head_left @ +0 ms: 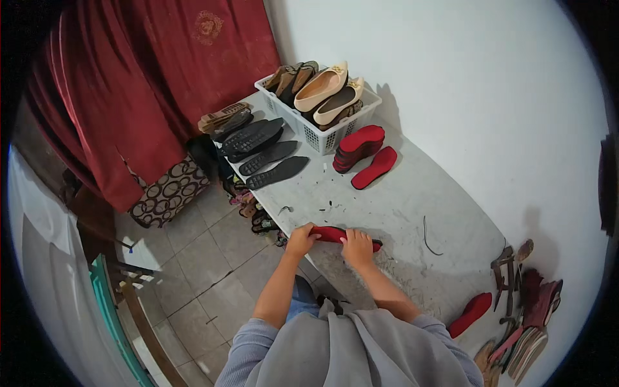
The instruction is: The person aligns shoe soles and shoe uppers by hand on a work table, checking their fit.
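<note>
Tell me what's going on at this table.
A person is gripping a red, foot-shaped sole with a dark edge near the edge of the pale grey table, the left hand at one end and the right hand towards the other. Beyond it stand a stack of red, foot-shaped pieces and a white plastic basket holding cream shoes with gold-coloured trim. Black, pointed soles lie left of the stack.

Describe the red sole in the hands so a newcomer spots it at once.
Find the pale table by the white wall. Near its left edge, the left hand and right hand hold the red sole; no hand holds the other red soles.
</note>
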Motion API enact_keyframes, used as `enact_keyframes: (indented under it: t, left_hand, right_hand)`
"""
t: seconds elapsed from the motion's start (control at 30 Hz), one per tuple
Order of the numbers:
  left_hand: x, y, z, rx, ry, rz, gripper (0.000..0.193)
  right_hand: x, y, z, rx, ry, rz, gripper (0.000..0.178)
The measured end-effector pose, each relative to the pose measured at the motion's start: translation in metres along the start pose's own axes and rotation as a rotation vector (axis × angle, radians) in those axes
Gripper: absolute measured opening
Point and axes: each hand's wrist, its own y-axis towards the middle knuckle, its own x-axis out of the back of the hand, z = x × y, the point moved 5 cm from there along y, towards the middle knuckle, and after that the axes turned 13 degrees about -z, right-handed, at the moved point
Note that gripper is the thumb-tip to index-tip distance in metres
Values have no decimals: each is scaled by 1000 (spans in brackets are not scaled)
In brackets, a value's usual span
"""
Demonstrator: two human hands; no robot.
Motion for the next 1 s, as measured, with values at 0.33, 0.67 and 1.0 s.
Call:
enact_keyframes:
  t: [0.33, 0.67, 1.0]
  left_hand:
    - [1, -2, 10, 71, -129, -18, 21]
    - [-5, 6, 19, 100, -132, 25, 24]
    - [0, 21, 28, 215, -146, -105, 39]
  right_hand:
    - [23, -12, -38, 42, 41, -45, 40]
    - [29, -27, -62, -137, 304, -122, 56]
    - [17, -23, -65, -151, 316, 222, 53]
